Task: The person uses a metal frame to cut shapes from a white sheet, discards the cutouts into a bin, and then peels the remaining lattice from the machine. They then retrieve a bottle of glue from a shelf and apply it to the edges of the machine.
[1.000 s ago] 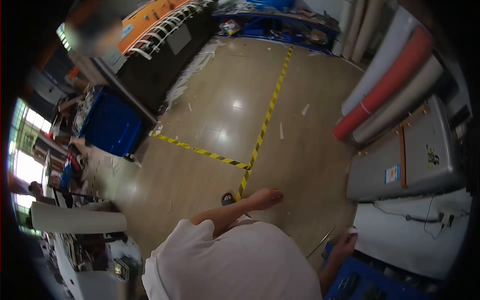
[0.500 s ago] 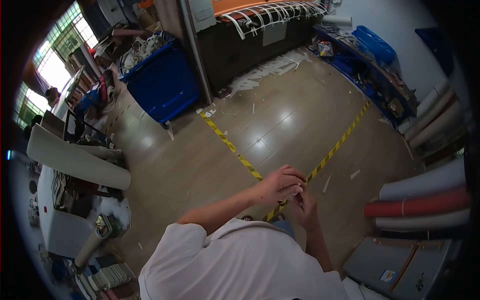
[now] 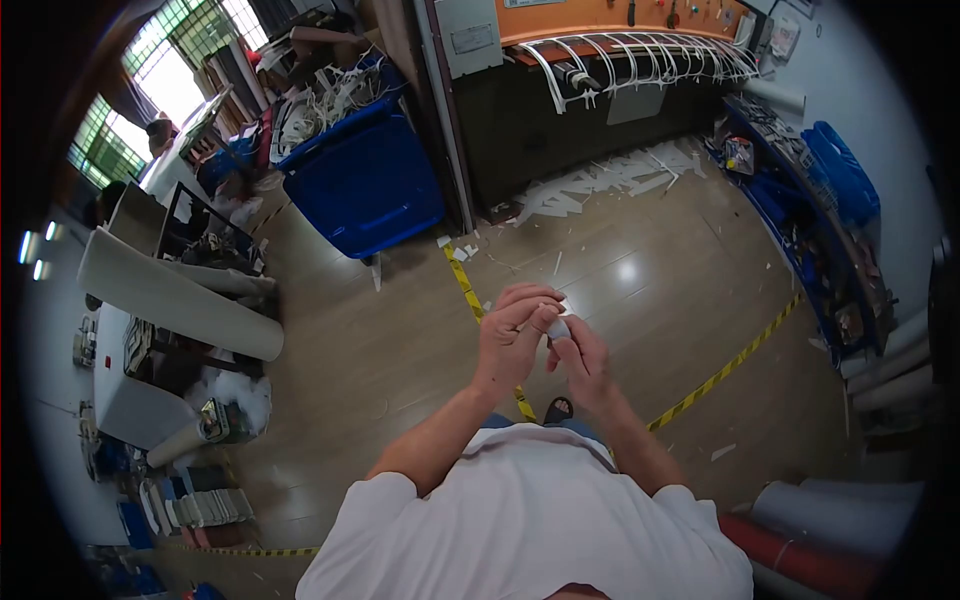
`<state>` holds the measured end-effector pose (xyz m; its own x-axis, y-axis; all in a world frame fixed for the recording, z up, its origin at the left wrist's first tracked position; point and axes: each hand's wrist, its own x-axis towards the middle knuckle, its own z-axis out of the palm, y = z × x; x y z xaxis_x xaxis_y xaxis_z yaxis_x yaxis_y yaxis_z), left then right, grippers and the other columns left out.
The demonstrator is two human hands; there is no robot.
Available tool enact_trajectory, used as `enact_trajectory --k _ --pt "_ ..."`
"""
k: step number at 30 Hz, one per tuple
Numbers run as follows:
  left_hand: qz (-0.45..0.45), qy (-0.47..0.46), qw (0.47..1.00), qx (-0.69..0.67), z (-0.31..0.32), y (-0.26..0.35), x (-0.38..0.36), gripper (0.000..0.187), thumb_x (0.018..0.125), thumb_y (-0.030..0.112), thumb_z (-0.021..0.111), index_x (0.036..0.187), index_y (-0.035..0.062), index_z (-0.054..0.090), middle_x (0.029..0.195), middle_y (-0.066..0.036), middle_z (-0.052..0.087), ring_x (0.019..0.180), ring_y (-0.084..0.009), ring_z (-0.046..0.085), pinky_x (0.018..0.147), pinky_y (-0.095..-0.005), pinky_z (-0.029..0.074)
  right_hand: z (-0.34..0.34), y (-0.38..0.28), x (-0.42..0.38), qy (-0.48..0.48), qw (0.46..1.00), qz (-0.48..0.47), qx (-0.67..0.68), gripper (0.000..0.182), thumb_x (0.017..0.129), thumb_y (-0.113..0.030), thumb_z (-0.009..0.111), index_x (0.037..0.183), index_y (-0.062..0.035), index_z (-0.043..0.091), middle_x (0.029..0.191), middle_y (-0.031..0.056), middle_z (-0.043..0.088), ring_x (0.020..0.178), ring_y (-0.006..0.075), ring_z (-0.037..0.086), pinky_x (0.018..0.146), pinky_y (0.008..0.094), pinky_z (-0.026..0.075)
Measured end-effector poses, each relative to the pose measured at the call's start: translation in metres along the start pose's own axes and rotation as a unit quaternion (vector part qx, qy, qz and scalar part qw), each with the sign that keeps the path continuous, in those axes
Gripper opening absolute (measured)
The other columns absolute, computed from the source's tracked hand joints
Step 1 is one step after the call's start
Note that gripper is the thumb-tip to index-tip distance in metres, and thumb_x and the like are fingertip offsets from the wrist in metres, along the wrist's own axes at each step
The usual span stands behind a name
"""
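My left hand (image 3: pixel 512 335) and my right hand (image 3: pixel 585 362) meet in front of my body, above the floor. Between their fingers is a small whitish-grey thing (image 3: pixel 558 327), mostly covered, so its kind does not show. The right thumb and fingers pinch it from below. The left fingers curl over its upper side, the left thumb close against it. A pale edge sticks out just past the left fingertips.
Yellow-black tape (image 3: pixel 725 372) marks the wooden floor. A blue wheeled bin (image 3: pixel 365 185) full of white scraps stands ahead left. White offcuts (image 3: pixel 600 185) lie under the machine. A blue shelf (image 3: pixel 800 235) lines the right wall; a thick white roll (image 3: pixel 185 300) juts out at left.
Both hands have risen and shifted left, and more of the small whitish-grey thing shows between the fingers. The view has turned; the machine and bin appear farther right, and a sandalled foot shows.
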<state>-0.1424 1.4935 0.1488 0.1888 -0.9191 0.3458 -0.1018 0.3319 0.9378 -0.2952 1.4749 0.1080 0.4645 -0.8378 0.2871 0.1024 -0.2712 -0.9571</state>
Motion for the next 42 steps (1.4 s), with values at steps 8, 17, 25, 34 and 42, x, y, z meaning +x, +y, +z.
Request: enact_trajectory --k 8,17,25,34,42 --pt "0.058 0.055 0.995 0.062 -0.029 -0.066 0.158 0.019 0.098 0.016 0.065 0.094 0.0002 0.074 0.109 -0.008 0.070 0.108 -0.0187 0.060 0.090 -0.0299 0.048 -0.023 0.060 0.170 -0.069 0.979 0.098 0.163 0.018 0.102 -0.012 0.050 0.113 0.0011 0.058 0.080 0.0057 0.055 0.061 0.0105 0.056 0.058 0.0265 0.047" --pt "-0.076 0.018 0.980 -0.184 -0.101 -0.145 0.361 0.025 0.099 0.021 0.064 0.093 -0.0008 0.074 0.107 -0.008 0.070 0.106 -0.0170 0.059 0.089 -0.0299 0.049 -0.016 0.116 0.390 -0.058 0.997 0.040 0.044 0.023 0.105 -0.019 0.048 0.112 0.0018 0.056 0.085 0.0033 0.054 0.064 0.0093 0.055 0.056 0.0245 0.046" --pt "0.027 0.223 0.974 -0.042 -0.191 -0.160 0.541 0.021 0.100 0.020 0.064 0.095 -0.0001 0.071 0.105 -0.005 0.070 0.096 -0.0124 0.061 0.087 -0.0276 0.048 -0.011 0.162 0.529 0.055 0.997 0.048 -0.033 0.019 0.102 -0.012 0.051 0.113 0.0007 0.059 0.085 0.0015 0.053 0.063 0.0075 0.052 0.056 0.0225 0.044" --pt "0.047 0.201 0.881 0.425 -0.262 -0.305 0.579 0.013 0.094 0.013 0.067 0.098 0.0037 0.076 0.114 -0.008 0.070 0.113 -0.0259 0.057 0.099 -0.0353 0.043 -0.098 0.262 0.749 0.181 0.981 0.071 0.001 0.032 0.099 -0.023 0.064 0.123 -0.0009 0.065 0.085 0.0011 0.059 0.061 0.0062 0.053 0.057 0.0239 0.046" --pt "-0.199 0.326 0.743 0.549 -0.413 -0.455 0.402 0.020 0.095 0.017 0.065 0.097 0.0011 0.076 0.105 -0.014 0.069 0.098 -0.0303 0.063 0.090 -0.0434 0.047 -0.143 0.320 0.865 0.216 0.965 0.083 -0.123 0.041 0.092 -0.023 0.069 0.122 0.0018 0.057 0.094 0.0103 0.069 0.066 0.0132 0.064 0.058 0.0293 0.054"
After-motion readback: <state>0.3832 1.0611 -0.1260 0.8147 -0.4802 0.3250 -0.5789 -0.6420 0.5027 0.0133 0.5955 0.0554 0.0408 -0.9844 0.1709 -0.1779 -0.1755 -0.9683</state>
